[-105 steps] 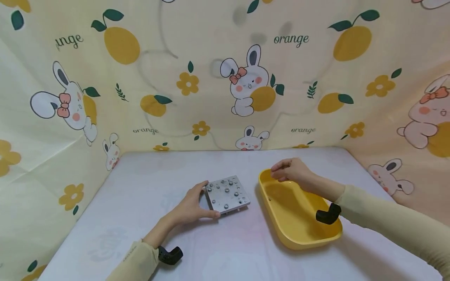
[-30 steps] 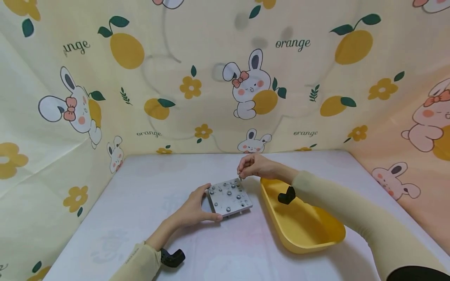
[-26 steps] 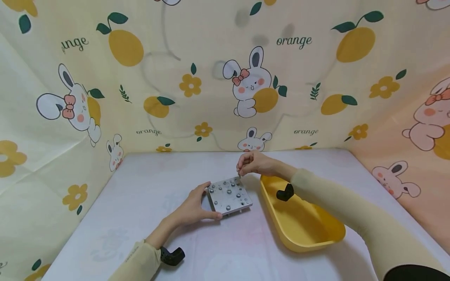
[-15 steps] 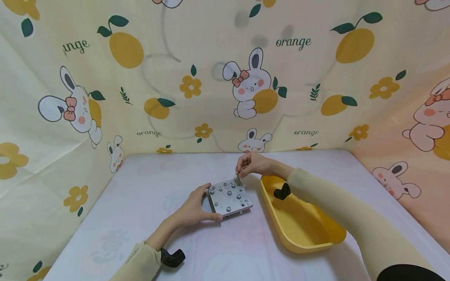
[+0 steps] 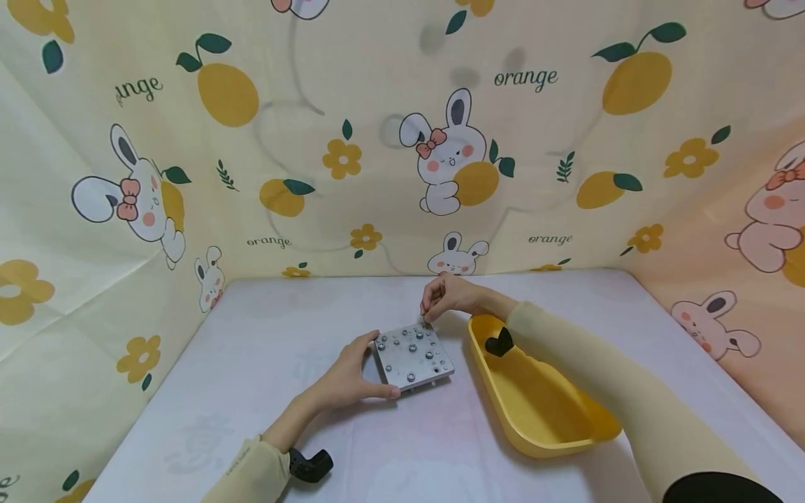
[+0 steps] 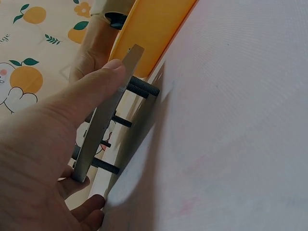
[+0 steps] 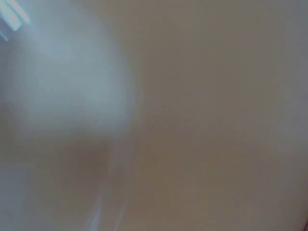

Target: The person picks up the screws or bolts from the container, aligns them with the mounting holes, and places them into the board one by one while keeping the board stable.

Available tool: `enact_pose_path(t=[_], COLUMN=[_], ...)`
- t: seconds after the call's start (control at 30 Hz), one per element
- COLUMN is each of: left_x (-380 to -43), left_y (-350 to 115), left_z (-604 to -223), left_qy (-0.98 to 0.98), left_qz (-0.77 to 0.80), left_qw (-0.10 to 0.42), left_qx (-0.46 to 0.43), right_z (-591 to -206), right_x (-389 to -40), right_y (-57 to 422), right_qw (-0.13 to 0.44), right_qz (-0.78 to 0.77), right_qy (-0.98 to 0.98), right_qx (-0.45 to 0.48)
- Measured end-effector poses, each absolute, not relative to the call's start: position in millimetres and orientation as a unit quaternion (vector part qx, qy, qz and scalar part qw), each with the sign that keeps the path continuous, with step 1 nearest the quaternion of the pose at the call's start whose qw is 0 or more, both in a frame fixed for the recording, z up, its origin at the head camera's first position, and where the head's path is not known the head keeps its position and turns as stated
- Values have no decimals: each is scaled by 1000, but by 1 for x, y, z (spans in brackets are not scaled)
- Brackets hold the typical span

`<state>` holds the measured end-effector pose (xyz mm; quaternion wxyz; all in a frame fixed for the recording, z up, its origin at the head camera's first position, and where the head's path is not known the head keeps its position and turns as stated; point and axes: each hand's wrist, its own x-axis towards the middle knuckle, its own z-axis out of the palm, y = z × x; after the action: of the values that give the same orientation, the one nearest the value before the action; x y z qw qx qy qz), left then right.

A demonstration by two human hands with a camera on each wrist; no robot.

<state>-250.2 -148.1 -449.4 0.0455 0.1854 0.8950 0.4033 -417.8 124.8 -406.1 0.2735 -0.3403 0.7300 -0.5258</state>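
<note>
A square metal plate (image 5: 399, 358) studded with several screws is held above the white table by my left hand (image 5: 344, 376), thumb on the near edge and fingers at the far left corner. In the left wrist view, threaded screw shanks (image 6: 106, 166) stick out below the plate, which appears edge-on. At the plate's far corner, my right hand (image 5: 454, 295) pinches a small screw (image 5: 424, 320) between thumb and fingertips, its lower end right at the plate's surface. Fingers hide most of this screw. The right wrist view is too blurred to show the hand's work.
A yellow tub (image 5: 534, 398) stands just right of the plate, with the right forearm across it. Black wrist mounts (image 5: 311, 466) sit on both wrists. A printed cloth (image 5: 377, 140) with rabbits and oranges encloses the table at the back and sides.
My right hand has left the tub's far end and come left to the plate's far corner with a small screw, then edged slightly further left. My left hand keeps holding the plate.
</note>
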Motion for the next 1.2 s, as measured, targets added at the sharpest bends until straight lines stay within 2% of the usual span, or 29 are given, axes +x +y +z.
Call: enact_pose_path(t=[0.23, 0.93, 1.07, 1.2], left_x=[-250, -255, -254, -257], left_y=[-149, -152, -155, -162], left_z=[-447, -449, -447, -437], left_qy=[895, 895, 900, 908], left_qz=[404, 401, 388, 367], left_qw=[43, 50, 62, 57], left_qx=[185, 190, 189, 193], right_z=[-404, -391, -368, -344], right_x=[-415, -394, -373, -349], right_y=[121, 120, 126, 137], right_qw=[272, 205, 150, 32], right_qz=[-503, -374, -327, -250], right_qy=[741, 824, 856, 898], right_qx=[-353, -373, -370, -361])
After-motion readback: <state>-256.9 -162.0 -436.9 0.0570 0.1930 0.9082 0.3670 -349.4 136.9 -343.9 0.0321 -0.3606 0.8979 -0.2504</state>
